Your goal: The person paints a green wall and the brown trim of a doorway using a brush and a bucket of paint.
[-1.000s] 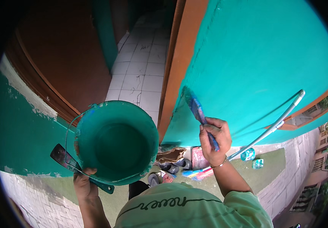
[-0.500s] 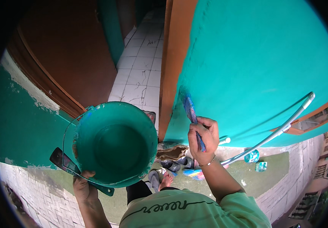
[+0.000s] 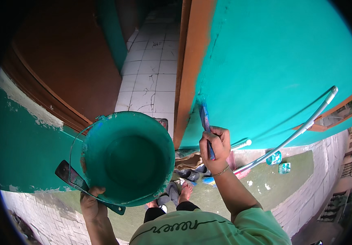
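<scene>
Left hand (image 3: pixel 92 203) wrapped around rim and dark flat tool (image 3: pixel 70 175), at seven o'clock on green bucket (image 3: pixel 164 153), held bucket with mouth facing up. With right hand (image 3: pixel 216 148) pinching blue brush (image 3: pixel 205 116) at two o'clock from bucket, touched teal wall (image 3: pixel 282 57) beside brown door frame (image 3: pixel 192 57). Had pale pole (image 3: pixel 288 139) leaning at three o'clock from right hand, dark shoes (image 3: pixel 189 174) at seven.
</scene>
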A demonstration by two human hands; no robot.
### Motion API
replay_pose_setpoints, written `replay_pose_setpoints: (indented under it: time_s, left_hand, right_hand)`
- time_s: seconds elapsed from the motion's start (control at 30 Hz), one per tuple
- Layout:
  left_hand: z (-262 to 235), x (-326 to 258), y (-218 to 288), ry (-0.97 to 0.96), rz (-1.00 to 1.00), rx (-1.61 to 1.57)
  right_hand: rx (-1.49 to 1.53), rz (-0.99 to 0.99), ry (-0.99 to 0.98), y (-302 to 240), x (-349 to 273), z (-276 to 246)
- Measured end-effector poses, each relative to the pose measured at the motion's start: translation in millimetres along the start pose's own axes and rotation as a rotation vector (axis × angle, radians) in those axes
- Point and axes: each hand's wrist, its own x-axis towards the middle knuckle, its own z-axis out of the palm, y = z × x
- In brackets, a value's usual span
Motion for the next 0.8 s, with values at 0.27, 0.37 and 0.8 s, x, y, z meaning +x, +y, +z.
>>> replay_pose_setpoints:
  time_s: [0.27, 0.37, 0.8]
  left_hand:
    - [-35.0, 24.7, 12.8, -0.106, -0.056, 0.078]
    - [-34.8, 29.1, 13.2, -0.113, -0.039, 0.072]
    - [-38.7, 44.1, 13.8, -0.199, -0.021, 0.094]
  right_hand:
    - [-0.099, -0.043, 0.141, -40.4, 11.1, -2.5]
    - [-0.114, -0.089, 0.186, -30.3, 11.8, 15.5]
    - [-0.113, -0.033, 0.237, -33.5, 3.2, 32.8]
